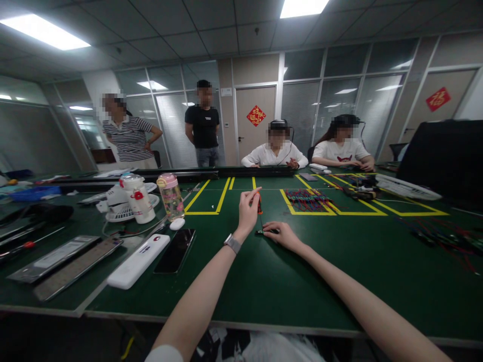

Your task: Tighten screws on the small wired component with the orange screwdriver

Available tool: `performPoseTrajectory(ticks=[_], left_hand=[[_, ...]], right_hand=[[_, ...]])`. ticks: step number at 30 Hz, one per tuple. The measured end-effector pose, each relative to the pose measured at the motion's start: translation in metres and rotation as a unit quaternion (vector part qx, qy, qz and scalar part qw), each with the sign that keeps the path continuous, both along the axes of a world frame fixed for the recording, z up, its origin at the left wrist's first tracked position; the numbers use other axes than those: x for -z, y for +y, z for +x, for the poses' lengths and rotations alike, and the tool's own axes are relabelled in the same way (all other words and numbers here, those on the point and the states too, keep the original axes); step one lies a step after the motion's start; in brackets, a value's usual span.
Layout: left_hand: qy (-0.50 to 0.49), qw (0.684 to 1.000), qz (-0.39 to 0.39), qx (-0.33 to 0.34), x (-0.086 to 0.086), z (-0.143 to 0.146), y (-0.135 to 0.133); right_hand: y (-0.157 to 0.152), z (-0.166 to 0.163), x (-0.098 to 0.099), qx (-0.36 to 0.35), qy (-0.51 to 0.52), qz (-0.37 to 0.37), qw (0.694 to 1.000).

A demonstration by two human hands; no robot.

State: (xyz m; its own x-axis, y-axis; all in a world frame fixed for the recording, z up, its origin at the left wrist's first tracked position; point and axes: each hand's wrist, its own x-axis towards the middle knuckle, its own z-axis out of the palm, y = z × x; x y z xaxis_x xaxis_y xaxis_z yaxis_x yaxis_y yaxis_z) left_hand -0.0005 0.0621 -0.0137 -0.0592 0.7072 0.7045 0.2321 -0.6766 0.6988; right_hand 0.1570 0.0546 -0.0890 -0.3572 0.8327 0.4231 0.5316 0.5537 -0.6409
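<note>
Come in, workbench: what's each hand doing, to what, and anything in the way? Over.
Left grip on orange screwdriver, near upright. Right grip at small board below it. Nothing seen blocking; phone lies off left, wire bundle farther right.

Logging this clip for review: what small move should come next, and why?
Perhaps check that the screwdriver is seated before any twist: the left hand holds it roughly upright over a small dark piece that the right hand touches, and tip contact is unclear.
</note>
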Motion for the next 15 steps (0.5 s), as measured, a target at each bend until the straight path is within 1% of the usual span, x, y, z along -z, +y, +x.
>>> performPoseTrajectory(ticks=[4,5,9,10,15], left_hand=[[-0.023,0.998,-0.003,0.05,0.0001,0.0006,0.0008],[-0.022,0.999,-0.001,0.047,0.0001,0.0009,0.0004],[0.023,0.998,0.039,-0.035,-0.0005,0.0014,-0.0033],[0.033,0.997,0.046,-0.042,-0.0008,0.0014,-0.0042],[0.066,0.996,0.06,-0.004,-0.0027,0.0014,-0.0076]], right_hand=[[-0.0015,-0.0006,-0.0014,0.005,-0.001,-0.008,1.0],[-0.0017,-0.0007,-0.0017,0.005,-0.002,-0.008,1.0],[-0.0019,-0.0008,-0.0021,0.001,-0.004,-0.001,1.0],[-0.0019,-0.0008,-0.002,0.001,-0.004,0.001,1.0],[-0.0023,-0.0009,-0.0021,0.005,-0.009,0.0,1.0]])
